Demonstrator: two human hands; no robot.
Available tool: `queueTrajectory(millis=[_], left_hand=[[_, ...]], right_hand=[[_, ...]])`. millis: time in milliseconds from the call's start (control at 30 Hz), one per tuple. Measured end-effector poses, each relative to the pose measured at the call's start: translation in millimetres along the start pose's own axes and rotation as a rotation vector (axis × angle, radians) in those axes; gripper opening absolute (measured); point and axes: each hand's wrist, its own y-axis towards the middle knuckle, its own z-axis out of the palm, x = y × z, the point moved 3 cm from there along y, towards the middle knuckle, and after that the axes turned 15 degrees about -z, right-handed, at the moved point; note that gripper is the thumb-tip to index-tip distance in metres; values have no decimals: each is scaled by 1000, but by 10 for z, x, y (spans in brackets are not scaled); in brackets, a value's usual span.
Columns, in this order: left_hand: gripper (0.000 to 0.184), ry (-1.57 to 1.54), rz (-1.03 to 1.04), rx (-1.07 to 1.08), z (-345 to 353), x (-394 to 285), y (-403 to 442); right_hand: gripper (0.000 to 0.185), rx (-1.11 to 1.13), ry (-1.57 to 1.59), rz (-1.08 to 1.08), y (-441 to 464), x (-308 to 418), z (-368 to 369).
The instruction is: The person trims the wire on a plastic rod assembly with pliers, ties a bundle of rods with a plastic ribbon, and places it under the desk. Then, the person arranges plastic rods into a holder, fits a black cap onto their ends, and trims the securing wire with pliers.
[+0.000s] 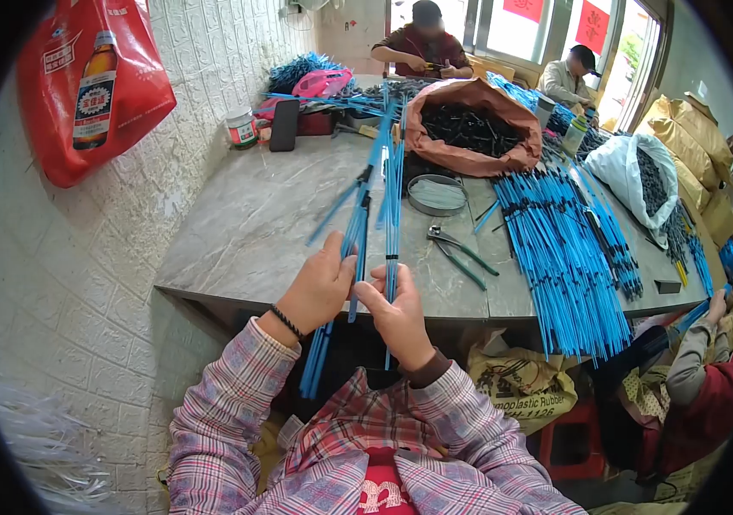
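My left hand (pixel 323 279) is closed around a bundle of thin blue rods (pixel 322 356) with black fittings, held at a slant over the table's front edge. Close beside it, my right hand (pixel 398 316) pinches a second group of blue rods (pixel 393 206), which point away from me and carry a black piece just above the fingers. Between the two hands the rods lie very near each other, and my fingers hide some of them. The far ends of the left bundle look slightly blurred.
Pliers with green handles (pixel 461 257) and a round tin (pixel 437 196) lie on the grey table (pixel 238 236). Right of them is a large pile of blue rods (pixel 555 257). Behind stands an orange sack of black parts (pixel 469 129). Other people work at the far side and right.
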Motion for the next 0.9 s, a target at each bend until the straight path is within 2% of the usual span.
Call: queueTrajectory(millis=[67, 167, 200, 300, 600, 700, 733, 833, 900], left_hand=[[13, 98, 47, -46, -74, -69, -66], [13, -280, -224, 247, -194, -27, -88], [13, -283, -223, 250, -238, 17, -85], [16, -617, -291, 498, -293, 147, -69], [23, -737, -278, 378, -201, 95, 5], [33, -892, -239, 419, -114, -23, 25], [33, -890, -238, 414, -102, -42, 41], [38, -973, -224, 477, -73, -91, 93], [38, -966, -212, 482, -108, -109, 109]], right_hand=[[27, 8, 71, 72, 5, -45, 36], [22, -10, -167, -100, 25, -73, -173], [22, -11, -172, -99, 19, -110, -252], [19, -20, -209, -137, 1, -117, -396], [9, -20, -45, 35, -188, 126, -314], [13, 85, -55, 200, -415, 190, -129], [13, 88, -51, 199, -494, 146, -95], [12, 297, -154, 69, -739, -48, 22], [12, 340, -131, 73, -842, -117, 50]])
